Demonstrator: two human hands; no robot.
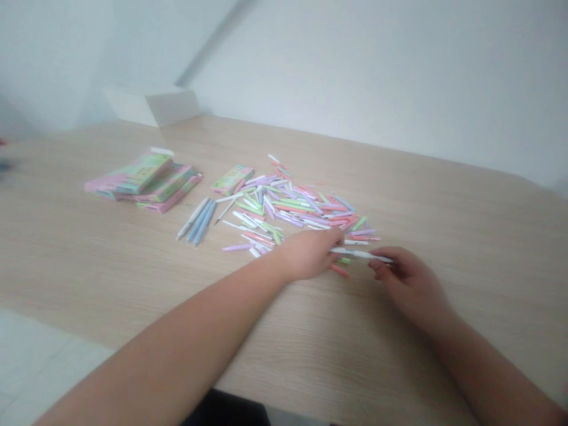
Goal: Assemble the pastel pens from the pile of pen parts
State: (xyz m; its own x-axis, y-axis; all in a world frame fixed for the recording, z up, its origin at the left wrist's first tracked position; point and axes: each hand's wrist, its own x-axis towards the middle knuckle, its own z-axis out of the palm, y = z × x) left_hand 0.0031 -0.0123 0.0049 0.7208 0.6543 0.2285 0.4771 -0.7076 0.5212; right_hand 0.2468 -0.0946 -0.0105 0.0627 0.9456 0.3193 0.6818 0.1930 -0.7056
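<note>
The pen pile [284, 207] blocks the way from the left hand [308, 254] to the boxes [142, 180]; a white pen [359, 254] spans the hands, and the tabletop [488, 236] offers passage beyond the right hand [410, 284].

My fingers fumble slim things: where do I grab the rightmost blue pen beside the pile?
Pinch the rightmost blue pen mid-barrel, coming from above on its free right side. It lies flat and slim on the wooden table, so the middle balances it, while the blue pen close on its left blocks that side.
</note>
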